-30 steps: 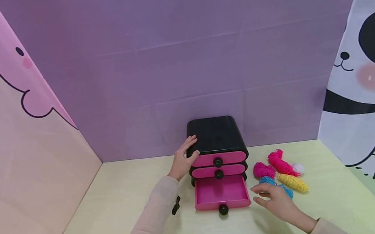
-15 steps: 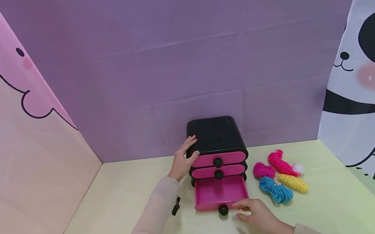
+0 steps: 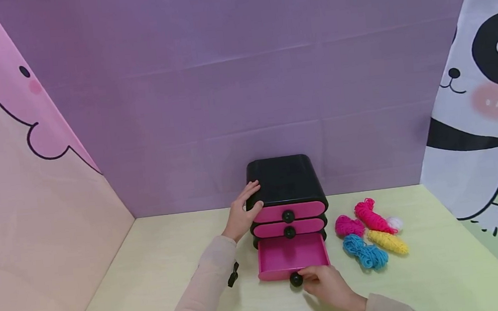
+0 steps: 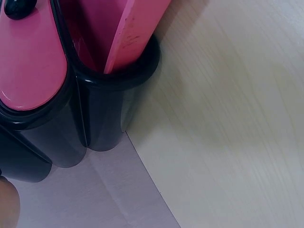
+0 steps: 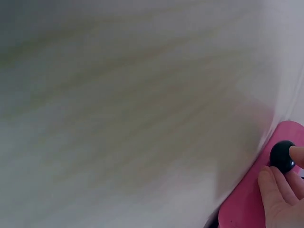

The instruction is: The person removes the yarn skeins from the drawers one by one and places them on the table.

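A small black chest [image 3: 284, 177] with pink drawers stands before the back wall. Its bottom drawer [image 3: 292, 254] is pulled out and holds nothing; the two drawers above are closed. My left hand [image 3: 239, 219] rests on the chest's left side and top edge, fingers spread. With thumb and fingers at its right side, my right hand [image 3: 329, 285] pinches the black round knob [image 3: 296, 279] of the bottom drawer. In the right wrist view, some fingers lie along the pink drawer front [image 5: 244, 204] beside the knob. The left wrist view shows only a bit of the left hand [image 4: 7, 204].
Right of the chest lie yarn bundles: magenta [image 3: 349, 226], hot pink [image 3: 374, 218], blue [image 3: 366, 252] and yellow [image 3: 388, 242], plus a white ball [image 3: 395, 223]. They rest on a pale wooden table [image 3: 152, 275]. A purple cloth wall [image 3: 226, 102] rises behind.
My right hand has moved left from beside the blue yarn to the bottom drawer's knob and taken hold of it. The left hand stays on the chest, and the drawer has not moved.
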